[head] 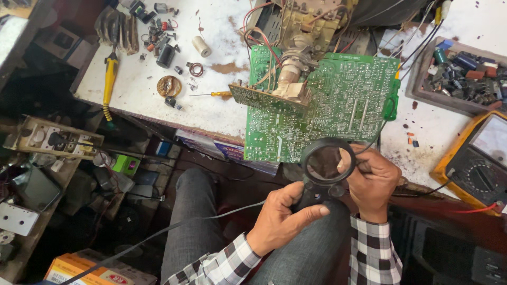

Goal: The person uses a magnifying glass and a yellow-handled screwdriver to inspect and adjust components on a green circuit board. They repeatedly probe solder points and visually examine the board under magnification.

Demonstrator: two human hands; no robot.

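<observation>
The left hand [282, 219] gripped the magnifier's [323, 169] black handle; the right hand [372, 179] closed its fingers on the lens rim, just below the green board [327, 105]

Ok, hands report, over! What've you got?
Left hand grips magnifier handle. Right hand on its rim. Green board just above lens. Wires close by.

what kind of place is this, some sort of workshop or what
Most likely an electronics repair bench. A green circuit board leans on the worn white table, a yellow multimeter sits at the right, and a tray of loose parts is nearby. The left hand and right hand hold a black magnifier.
</observation>
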